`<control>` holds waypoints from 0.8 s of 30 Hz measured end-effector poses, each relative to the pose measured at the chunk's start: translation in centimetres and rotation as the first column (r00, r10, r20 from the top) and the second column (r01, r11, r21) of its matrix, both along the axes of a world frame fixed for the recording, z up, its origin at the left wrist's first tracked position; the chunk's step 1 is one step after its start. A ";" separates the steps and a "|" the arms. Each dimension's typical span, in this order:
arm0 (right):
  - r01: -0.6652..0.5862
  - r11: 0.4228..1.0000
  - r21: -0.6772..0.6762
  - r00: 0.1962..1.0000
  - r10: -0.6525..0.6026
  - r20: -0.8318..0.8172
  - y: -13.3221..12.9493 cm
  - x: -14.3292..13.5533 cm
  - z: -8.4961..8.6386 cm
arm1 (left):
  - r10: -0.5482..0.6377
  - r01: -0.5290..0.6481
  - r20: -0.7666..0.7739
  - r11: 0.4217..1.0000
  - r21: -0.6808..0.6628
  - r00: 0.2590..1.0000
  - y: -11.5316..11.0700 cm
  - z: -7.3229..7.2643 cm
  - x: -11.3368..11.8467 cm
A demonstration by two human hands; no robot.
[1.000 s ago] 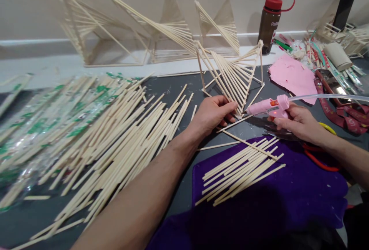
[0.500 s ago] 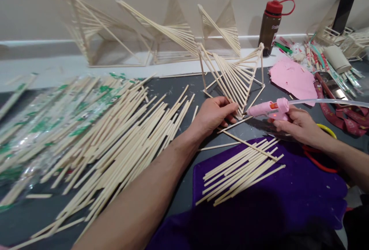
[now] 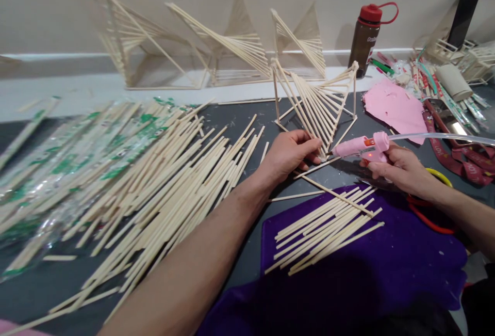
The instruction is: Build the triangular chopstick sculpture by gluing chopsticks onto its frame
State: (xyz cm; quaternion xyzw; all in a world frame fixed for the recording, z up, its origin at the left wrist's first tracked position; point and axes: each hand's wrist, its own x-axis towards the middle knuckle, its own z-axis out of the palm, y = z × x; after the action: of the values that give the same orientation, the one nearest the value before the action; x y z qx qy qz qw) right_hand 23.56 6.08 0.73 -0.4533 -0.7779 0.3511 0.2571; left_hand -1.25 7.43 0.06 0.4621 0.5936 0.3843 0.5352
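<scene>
In my right hand [image 3: 406,166] is a pink glue gun [image 3: 363,149], its nozzle pointing left at the near corner of a stick model [image 3: 309,104]. That model is made of wooden sticks fanned into a twisted surface on a frame. My left hand [image 3: 296,154] pinches the same near corner, its fingertips close to the nozzle; the exact joint is partly hidden by the fingers. Loose chopsticks lie just below the hands, and a small group of chopsticks [image 3: 328,230] rests on a purple cloth [image 3: 417,253].
Many bare chopsticks [image 3: 181,186] and wrapped chopsticks [image 3: 77,155] spread across the left. Similar stick models [image 3: 232,47] stand along the wall. On the right are a brown bottle [image 3: 363,42], a pink sheet [image 3: 394,109], a red lanyard [image 3: 464,158] and red-yellow scissors handles [image 3: 429,217].
The whole view has shifted slightly. Both hands, the glue gun and the model keep nearly the same places relative to each other.
</scene>
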 end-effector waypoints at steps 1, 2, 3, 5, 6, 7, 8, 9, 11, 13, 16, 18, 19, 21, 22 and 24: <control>0.002 1.000 -0.026 1.000 -0.002 -0.011 0.0 0.0 0.0 | -0.001 0.001 0.004 1.000 0.005 1.000 0.0 0.0 0.0; 0.005 0.999 -0.047 1.000 -0.006 -0.017 0.0 -0.1 0.0 | -0.002 0.002 0.007 1.000 0.010 1.000 0.0 0.0 0.0; 0.010 0.998 -0.059 1.000 -0.012 -0.023 0.0 -0.1 0.0 | 0.000 0.000 0.009 1.000 0.012 1.000 -0.1 0.0 0.0; 0.020 0.998 -0.054 0.999 -0.021 -0.031 0.0 -0.2 -0.1 | 0.004 -0.004 0.010 1.000 0.007 1.000 -0.1 0.0 0.1; 0.025 0.999 -0.037 0.999 -0.026 -0.031 0.0 -0.2 -0.1 | 0.006 -0.006 0.009 1.000 0.002 1.000 -0.1 0.0 0.1; 0.028 1.000 -0.015 0.999 -0.028 -0.027 0.0 -0.1 -0.1 | 0.006 -0.006 0.010 1.000 -0.001 1.000 -0.1 0.0 0.1; 0.029 1.000 0.008 0.999 -0.029 -0.022 0.0 -0.1 -0.1 | 0.006 -0.006 0.011 1.000 -0.003 1.000 -0.1 0.0 0.1; 0.028 0.999 0.036 1.000 -0.028 -0.014 0.0 -0.1 0.0 | 0.005 -0.005 0.010 1.000 -0.003 1.000 -0.1 0.0 0.1; 0.014 0.995 0.101 1.000 -0.016 0.014 0.0 0.0 0.0 | 0.001 -0.001 0.005 1.000 -0.002 1.000 -0.1 0.1 0.0; -0.013 0.987 0.158 0.998 0.004 0.056 0.0 0.1 0.0 | -0.001 0.001 -0.003 1.000 -0.003 1.000 -0.1 0.1 0.0; -0.040 0.980 0.195 0.992 0.015 0.127 0.0 0.2 -0.1 | 0.001 -0.001 -0.006 1.000 -0.005 1.000 -0.1 0.2 0.0; -0.047 0.977 0.206 0.988 0.015 0.155 0.0 0.2 -0.2 | 0.003 -0.003 -0.007 1.000 -0.006 1.000 -0.2 0.3 0.1; -0.055 0.976 0.211 0.986 0.019 0.165 0.0 0.2 -0.2 | 0.005 -0.005 -0.007 1.000 -0.005 1.000 -0.2 0.3 0.1; -0.071 0.972 0.223 0.984 0.031 0.177 0.0 0.3 -0.2 | 0.010 -0.010 -0.009 1.000 -0.003 1.000 -0.2 0.4 0.2; -0.078 0.971 0.225 0.982 0.037 0.183 0.0 0.2 -0.2 | 0.012 -0.012 -0.007 1.000 -0.001 1.000 -0.2 0.4 0.2; -0.088 0.971 0.224 0.980 0.044 0.195 -0.1 0.2 -0.2 | 0.013 -0.013 -0.002 1.000 -0.001 1.000 -0.2 0.3 0.2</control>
State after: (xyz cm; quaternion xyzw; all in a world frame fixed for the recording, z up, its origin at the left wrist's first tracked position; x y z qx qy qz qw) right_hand 23.76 6.01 0.49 -0.4252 -0.8491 0.2221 0.2212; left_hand -1.08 7.26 0.37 0.4583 0.5973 0.3869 0.5325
